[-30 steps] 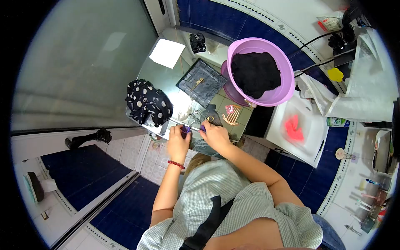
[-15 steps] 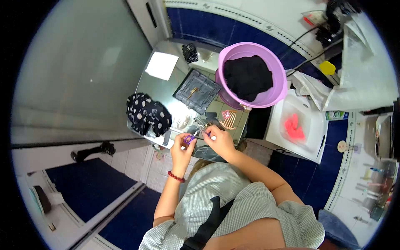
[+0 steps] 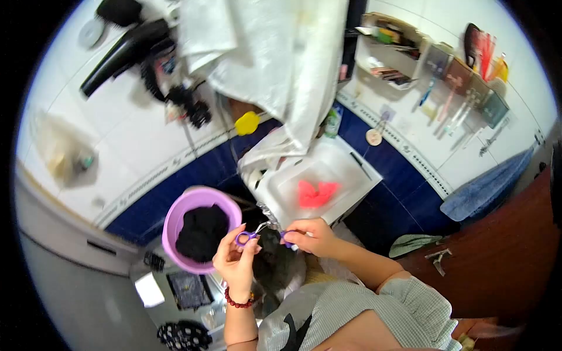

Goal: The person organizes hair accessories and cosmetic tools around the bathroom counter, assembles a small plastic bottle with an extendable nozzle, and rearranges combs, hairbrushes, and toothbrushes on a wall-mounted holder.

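Observation:
A small pair of scissors (image 3: 246,237) with purple finger loops and shiny metal parts is held between my two hands. My left hand (image 3: 235,260), with a red bead bracelet at the wrist, pinches one purple loop. My right hand (image 3: 313,237) closes on another purple part at the other side, with a small white bit showing by its fingers. The metal lies between the hands, spread apart, though blur hides its exact shape. Just behind them is the white sink (image 3: 357,175), and to the left stands a purple basin (image 3: 171,237) holding black cloth (image 3: 202,234).
Pink cloth (image 3: 316,194) lies in the sink. At lower left a glass table carries a dark square tray (image 3: 190,291), white paper (image 3: 150,291) and a polka-dot cloth (image 3: 182,336). A hair dryer (image 3: 126,55) hangs on the wall; a brown door (image 3: 486,251) is at right.
My view has swung right, from the glass table toward the sink. Both hands keep hold of the scissors and now appear in front of the sink and basin.

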Available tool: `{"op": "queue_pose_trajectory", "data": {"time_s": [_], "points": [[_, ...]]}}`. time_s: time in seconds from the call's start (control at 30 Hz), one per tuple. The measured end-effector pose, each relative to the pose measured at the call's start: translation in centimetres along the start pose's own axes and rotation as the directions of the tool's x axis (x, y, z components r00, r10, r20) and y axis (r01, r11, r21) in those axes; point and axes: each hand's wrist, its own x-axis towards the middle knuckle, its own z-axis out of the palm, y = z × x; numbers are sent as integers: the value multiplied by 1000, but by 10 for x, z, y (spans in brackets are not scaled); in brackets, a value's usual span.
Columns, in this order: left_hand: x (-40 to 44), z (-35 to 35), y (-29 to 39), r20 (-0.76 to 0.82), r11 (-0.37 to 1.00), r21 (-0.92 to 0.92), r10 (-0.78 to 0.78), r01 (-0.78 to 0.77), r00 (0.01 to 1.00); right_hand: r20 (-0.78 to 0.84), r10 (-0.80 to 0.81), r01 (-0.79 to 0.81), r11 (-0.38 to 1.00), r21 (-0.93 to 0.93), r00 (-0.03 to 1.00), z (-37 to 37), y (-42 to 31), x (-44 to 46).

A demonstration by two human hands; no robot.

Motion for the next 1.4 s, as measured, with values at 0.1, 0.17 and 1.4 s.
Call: {"op": "queue_pose_trajectory", "data": {"time_s": [0.1, 0.17, 1.4], "points": [[29, 64, -10, 42, 968, 118, 218, -222, 975, -130, 133, -121, 988, 97, 983, -53, -18, -7], [57, 100, -10, 213, 651, 387, 626, -653, 750, -241, 181, -139, 973, 184, 953, -83, -12, -7], [241, 370, -41, 469, 784, 30, 536, -619, 702, -321, 277, -133, 904, 406, 906, -217, 86, 40]]}}
